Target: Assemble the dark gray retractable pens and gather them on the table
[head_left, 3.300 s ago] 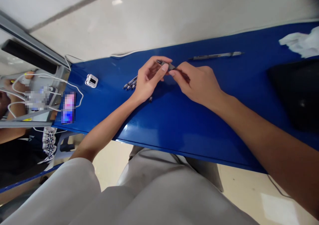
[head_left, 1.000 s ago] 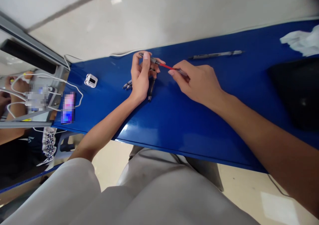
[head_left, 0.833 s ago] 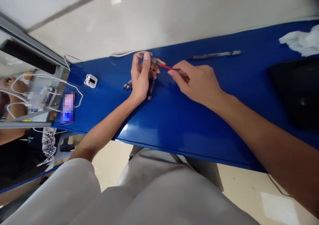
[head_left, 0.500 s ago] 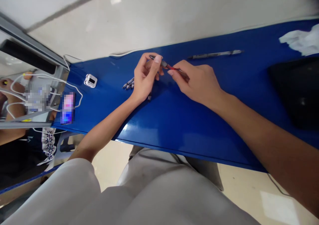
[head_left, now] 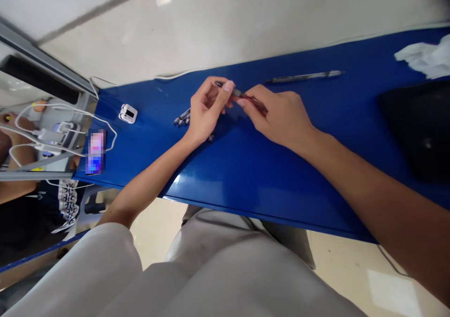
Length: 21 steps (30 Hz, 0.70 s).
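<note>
Over the blue table, my left hand pinches the dark tip section of a pen between thumb and fingers. My right hand is closed on a thin red refill, which meets the rear end of that pen section. Most of the refill is hidden by my right fingers. Several grey pens lie partly behind my left hand, and one pen end shows beside its wrist. Beyond my right hand lies another grey pen.
A small white device and a phone are on the left, near white cables and a power strip. Crumpled white tissue and a black case lie to the right. Another person's arm shows at far left.
The pen section in my left hand has moved slightly right, towards my right hand. Less of the red refill shows between the hands. My right hand has hardly moved.
</note>
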{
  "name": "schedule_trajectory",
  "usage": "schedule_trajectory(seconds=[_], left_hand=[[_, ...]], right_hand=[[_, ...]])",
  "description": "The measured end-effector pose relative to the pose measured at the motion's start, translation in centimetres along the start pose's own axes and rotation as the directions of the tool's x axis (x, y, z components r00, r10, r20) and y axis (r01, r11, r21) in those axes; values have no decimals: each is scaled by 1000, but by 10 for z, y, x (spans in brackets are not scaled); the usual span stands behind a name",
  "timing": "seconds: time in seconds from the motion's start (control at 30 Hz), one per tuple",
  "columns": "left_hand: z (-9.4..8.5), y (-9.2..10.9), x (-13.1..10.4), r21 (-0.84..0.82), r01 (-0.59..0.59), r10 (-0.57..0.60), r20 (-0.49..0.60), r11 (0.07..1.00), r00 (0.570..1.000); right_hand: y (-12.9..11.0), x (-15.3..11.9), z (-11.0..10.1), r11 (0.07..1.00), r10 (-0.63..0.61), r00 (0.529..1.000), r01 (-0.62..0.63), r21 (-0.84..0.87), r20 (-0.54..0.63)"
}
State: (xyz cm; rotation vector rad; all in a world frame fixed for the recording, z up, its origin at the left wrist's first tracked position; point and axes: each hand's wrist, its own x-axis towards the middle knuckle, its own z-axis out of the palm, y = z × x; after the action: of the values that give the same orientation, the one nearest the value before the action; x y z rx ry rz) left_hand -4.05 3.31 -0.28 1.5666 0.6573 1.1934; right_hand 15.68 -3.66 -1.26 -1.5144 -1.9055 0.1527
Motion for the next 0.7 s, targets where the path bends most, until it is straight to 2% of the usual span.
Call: schedule_trajectory(seconds=[0.07, 0.3, 0.53, 0.7], left_hand=[[0, 0, 0, -7, -14, 15, 13, 1000, 1000], [0, 0, -1, 8, 50, -50, -16, 999, 999], [0, -2, 1, -6, -46, 46, 22, 999, 999], [0, 0, 0, 9, 12, -12, 1, 1000, 1000]], right_hand=[[0, 0, 0, 1000, -7, 1000, 7, 6, -1], [1, 0, 0, 1000, -1, 1000, 1, 8, 6], [0, -1, -1, 1000, -1, 1000, 1, -5, 14], [2, -1, 1, 1000, -15, 1000, 15, -13, 17]])
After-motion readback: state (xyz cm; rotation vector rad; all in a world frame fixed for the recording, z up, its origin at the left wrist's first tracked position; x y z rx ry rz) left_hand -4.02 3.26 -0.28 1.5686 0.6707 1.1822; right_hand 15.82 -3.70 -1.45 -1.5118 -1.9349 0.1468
